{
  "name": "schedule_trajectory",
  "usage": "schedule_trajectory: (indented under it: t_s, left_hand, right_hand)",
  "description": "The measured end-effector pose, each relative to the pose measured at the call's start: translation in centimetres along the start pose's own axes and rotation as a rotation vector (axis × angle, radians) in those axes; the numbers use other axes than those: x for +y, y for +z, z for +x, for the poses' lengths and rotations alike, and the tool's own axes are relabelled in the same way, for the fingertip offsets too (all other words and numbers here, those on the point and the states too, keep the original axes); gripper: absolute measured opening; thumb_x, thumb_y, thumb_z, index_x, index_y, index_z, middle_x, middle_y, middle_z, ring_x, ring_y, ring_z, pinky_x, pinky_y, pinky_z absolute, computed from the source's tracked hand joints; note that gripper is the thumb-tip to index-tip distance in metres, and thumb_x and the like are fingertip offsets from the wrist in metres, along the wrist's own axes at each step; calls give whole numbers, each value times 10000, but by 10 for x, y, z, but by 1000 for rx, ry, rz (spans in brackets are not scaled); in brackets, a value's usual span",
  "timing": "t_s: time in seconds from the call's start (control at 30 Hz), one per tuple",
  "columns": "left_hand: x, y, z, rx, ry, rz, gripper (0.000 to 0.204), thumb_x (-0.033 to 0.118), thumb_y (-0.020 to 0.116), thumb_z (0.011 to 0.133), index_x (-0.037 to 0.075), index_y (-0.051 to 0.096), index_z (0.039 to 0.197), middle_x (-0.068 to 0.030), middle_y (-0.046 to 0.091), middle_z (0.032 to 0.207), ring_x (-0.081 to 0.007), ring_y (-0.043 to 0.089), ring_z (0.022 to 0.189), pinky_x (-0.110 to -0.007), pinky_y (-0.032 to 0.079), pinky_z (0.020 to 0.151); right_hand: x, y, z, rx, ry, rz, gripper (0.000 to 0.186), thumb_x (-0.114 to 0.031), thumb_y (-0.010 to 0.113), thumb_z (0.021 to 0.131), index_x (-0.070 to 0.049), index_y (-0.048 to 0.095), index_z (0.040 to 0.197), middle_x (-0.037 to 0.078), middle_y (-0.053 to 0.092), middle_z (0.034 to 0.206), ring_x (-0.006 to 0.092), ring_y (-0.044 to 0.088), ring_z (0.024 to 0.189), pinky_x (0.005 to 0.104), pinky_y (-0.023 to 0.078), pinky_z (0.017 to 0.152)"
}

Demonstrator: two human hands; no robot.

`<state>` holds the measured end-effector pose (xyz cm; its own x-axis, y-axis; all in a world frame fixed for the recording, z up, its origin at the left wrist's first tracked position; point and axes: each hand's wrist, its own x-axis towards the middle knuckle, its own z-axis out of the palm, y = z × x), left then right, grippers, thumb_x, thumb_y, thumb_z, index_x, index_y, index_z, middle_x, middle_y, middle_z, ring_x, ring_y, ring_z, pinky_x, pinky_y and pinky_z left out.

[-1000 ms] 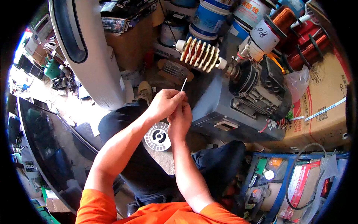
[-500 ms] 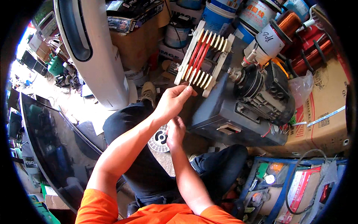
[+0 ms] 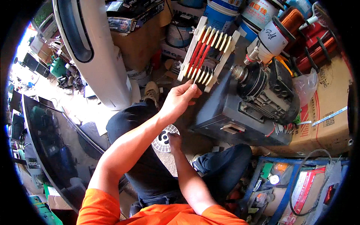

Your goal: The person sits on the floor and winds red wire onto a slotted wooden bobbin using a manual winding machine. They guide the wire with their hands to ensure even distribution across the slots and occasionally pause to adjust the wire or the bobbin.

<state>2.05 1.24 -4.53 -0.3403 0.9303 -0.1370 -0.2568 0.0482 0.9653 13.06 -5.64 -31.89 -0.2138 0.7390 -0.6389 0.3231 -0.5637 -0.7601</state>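
A pale coil-winding frame (image 3: 227, 50) with two bars and rows of cream pegs stands tilted ahead of me, red wire (image 3: 200, 53) stretched between the pegs. At its near end my left hand (image 3: 180, 98) is closed, thumb and fingertip pinching a thin pale strand (image 3: 193, 83). Lower down, my right hand (image 3: 174, 142) is in shadow beside a round slotted grey disc (image 3: 161, 140); its fingers are too dark to read. A dark electric motor (image 3: 268, 93) sits on a black metal box (image 3: 225, 116) to the right of the winding frame.
Spools of copper wire (image 3: 290, 23) and blue-white buckets (image 3: 217, 18) stand behind. A tall white appliance (image 3: 108, 82) leans at the left, above a dark glossy panel (image 3: 48, 138). A blue tray (image 3: 287, 176) of parts lies at lower right, near a cardboard box (image 3: 326, 101).
My right hand has dropped slightly, away from the left hand. My left hand keeps its pinch at the frame's near end, and the view has shifted a little.
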Motion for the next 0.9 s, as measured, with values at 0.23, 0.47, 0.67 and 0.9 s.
schedule_trajectory:
  t_s: [0.23, 0.47, 0.67, 0.9]
  left_hand:
    - [40, 14, -7, -48, 96, -83, 355, 359, 513, 978, 49, 605, 1123, -28, 644, 984, -130, 638, 878, -248, 460, 576]
    - [34, 11, -6, 44, 34, -136, 327, 345, 520, 974, 42, 643, 975, -34, 657, 945, -85, 595, 665, -190, 340, 436]
    - [31, 6, -8, 28, 27, -39, 330, 379, 503, 978, 71, 621, 971, -6, 625, 928, -66, 572, 670, -175, 304, 418]
    - [26, 4, -6, -12, -20, -155, 314, 332, 506, 986, 55, 647, 941, -34, 606, 773, -53, 508, 555, -172, 367, 459]
  right_hand:
    - [75, -15, 32, -56, 12, -603, 417, -391, 670, 756, -46, 700, 989, 167, 684, 947, 299, 656, 882, 401, 514, 765]
    - [67, -30, 22, -136, 210, -774, 469, -441, 488, 851, -87, 661, 1106, 186, 658, 1093, 340, 623, 1053, 423, 489, 883]
    - [-26, -39, 19, 371, -305, -288, 207, -98, 588, 799, -4, 660, 968, 202, 682, 912, 311, 666, 889, 375, 513, 782]
    - [-212, -40, -84, -108, -607, 585, 264, -261, 571, 956, -23, 601, 1068, 36, 603, 956, 100, 554, 856, 237, 446, 790]
